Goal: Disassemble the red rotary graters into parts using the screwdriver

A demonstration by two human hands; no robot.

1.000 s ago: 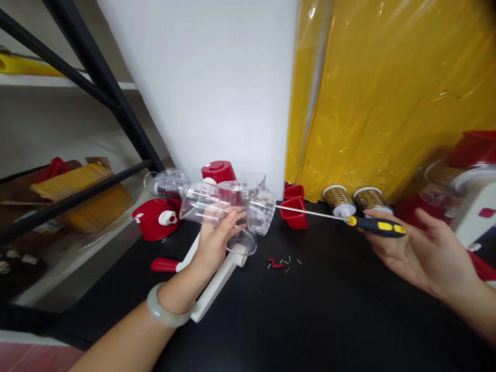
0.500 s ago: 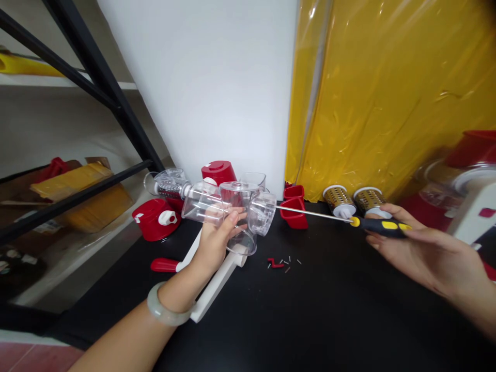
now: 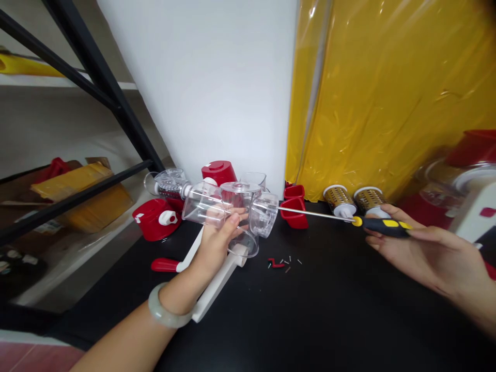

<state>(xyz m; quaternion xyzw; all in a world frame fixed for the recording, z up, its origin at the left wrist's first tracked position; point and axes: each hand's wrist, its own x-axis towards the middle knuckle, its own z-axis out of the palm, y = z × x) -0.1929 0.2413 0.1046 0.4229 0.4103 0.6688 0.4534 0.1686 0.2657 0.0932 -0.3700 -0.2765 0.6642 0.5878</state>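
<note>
My left hand [image 3: 215,244] grips a clear plastic housing [image 3: 228,209] held just above the black table [image 3: 310,315]; a pale bangle sits on that wrist. My right hand [image 3: 422,253] holds a screwdriver [image 3: 382,225] by its black and yellow handle. Its long steel shaft points left, and the tip reaches the right side of the clear housing. A white crank with a red knob [image 3: 165,265] lies under my left hand. Several tiny screws and a small red clip [image 3: 276,264] lie on the table between my hands.
Two metal grater drums [image 3: 354,200] stand by the yellow plastic curtain [image 3: 387,98]. Red plastic parts [image 3: 294,213] and a red base [image 3: 155,219] sit at the back near the white wall. A black metal rack [image 3: 96,77] is at left. Another red and white unit [image 3: 475,201] is at far right.
My right hand has rolled over the screwdriver handle, fingers closing more on it, and it sits slightly further right. The clear housing shifted a little right.
</note>
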